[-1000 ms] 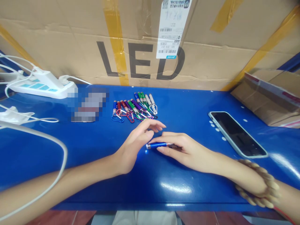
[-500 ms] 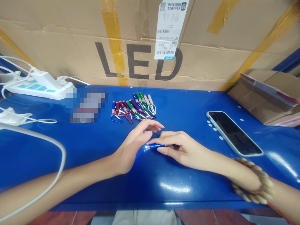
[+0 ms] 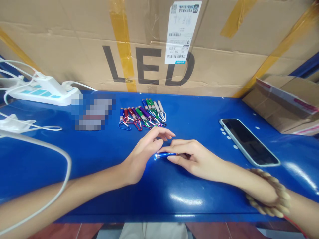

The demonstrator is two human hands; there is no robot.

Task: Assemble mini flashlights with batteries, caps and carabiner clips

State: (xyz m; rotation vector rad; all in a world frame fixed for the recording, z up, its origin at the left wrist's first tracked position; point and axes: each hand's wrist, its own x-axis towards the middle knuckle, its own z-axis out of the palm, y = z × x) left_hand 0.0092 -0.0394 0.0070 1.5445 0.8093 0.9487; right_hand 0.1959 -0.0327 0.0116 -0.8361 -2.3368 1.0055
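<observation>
My right hand (image 3: 190, 156) grips a small blue keychain flashlight (image 3: 164, 155) between thumb and fingers. Its lit end points left and throws a bluish glow toward the palm of my left hand (image 3: 146, 154). That hand is raised on edge in front of the light, fingers curved but apart, holding nothing. Beyond my hands, a row of several similar mini flashlights (image 3: 142, 114) in blue, red, green, purple and silver lies on the blue table (image 3: 104, 149), with coloured carabiner clips at their near ends.
A large cardboard box (image 3: 82, 39) marked LED stands along the back. On the left are a white power strip (image 3: 45, 93), a white cable (image 3: 66, 159) crossing over my left forearm, and a blurred-out item (image 3: 94, 114). A phone (image 3: 249, 141) and an open carton (image 3: 281, 103) sit right.
Almost nothing differs. The view has shifted very slightly; both hands and the lit flashlight keep the same pose.
</observation>
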